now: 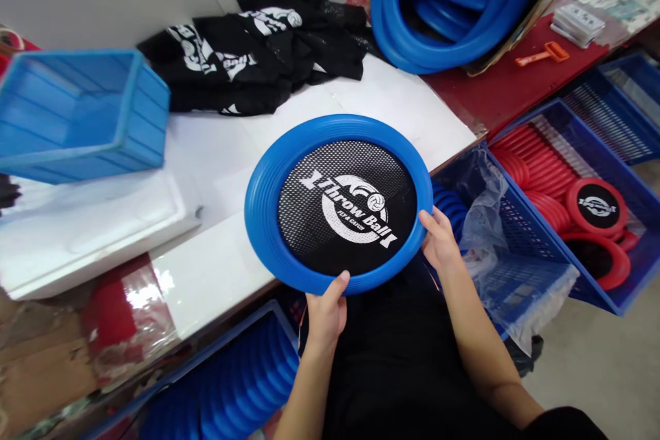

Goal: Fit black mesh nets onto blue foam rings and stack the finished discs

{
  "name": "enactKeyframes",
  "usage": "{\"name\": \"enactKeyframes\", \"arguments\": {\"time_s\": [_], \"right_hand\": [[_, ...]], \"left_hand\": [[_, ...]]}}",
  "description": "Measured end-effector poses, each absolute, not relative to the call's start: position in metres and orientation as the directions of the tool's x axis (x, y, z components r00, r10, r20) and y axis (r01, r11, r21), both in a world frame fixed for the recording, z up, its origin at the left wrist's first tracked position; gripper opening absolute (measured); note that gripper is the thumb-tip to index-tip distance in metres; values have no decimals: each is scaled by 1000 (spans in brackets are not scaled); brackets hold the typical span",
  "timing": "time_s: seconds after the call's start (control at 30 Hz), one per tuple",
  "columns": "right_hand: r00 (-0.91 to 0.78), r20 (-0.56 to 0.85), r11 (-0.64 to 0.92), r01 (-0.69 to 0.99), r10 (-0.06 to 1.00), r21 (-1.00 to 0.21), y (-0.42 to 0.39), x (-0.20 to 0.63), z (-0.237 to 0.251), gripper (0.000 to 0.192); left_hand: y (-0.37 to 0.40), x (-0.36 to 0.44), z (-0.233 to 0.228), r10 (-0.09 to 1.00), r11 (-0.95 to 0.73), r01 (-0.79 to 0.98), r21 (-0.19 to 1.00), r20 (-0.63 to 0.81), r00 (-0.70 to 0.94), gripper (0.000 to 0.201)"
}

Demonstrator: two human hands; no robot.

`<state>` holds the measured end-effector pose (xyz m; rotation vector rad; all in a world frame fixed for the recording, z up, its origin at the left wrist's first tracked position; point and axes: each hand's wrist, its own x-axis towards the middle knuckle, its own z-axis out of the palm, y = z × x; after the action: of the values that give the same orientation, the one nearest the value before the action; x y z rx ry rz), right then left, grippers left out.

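Hands grip the blue disc [338, 203]: left hand [326, 313] and right hand [440, 242] clamp its near rim over the worktop [216, 151] edge. Right of the disc, a blue basket [608, 151] holds red discs [562, 199]; far-left, a blue tub [77, 113].

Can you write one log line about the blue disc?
left hand: grips blue disc rim | right hand: grips rim | disc: over white table edge

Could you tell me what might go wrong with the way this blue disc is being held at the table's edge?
1. Both the left hand and right hand grip only the near rim of the blue disc, which overhangs the white table; it might tip or slip.
2. The loose plastic bag beside the right hand could snag.
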<state>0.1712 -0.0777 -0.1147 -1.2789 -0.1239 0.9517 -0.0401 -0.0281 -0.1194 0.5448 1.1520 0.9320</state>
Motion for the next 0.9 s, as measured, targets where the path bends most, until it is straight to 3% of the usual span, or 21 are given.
{"name": "enactKeyframes", "arguments": {"time_s": [0.2,0.4,0.63,0.9], "right_hand": [[693,-379,21,-494,614,-869,-77,166,-118,58],[616,-371,-39,-483,695,-875,-89,171,-116,60],[709,-416,14,-514,570,-858,-80,160,-120,64],[718,-404,28,-506,567,-862,-73,164,-119,60]], "left_hand": [[-27,-41,-118,825,554,-340,760,-556,101,82],[-23,-46,-114,797,593,-324,737,-595,105,85],[-22,-45,-115,788,606,-323,727,-605,115,86],[-21,-44,-119,828,555,-320,768,-548,120,83]]}}
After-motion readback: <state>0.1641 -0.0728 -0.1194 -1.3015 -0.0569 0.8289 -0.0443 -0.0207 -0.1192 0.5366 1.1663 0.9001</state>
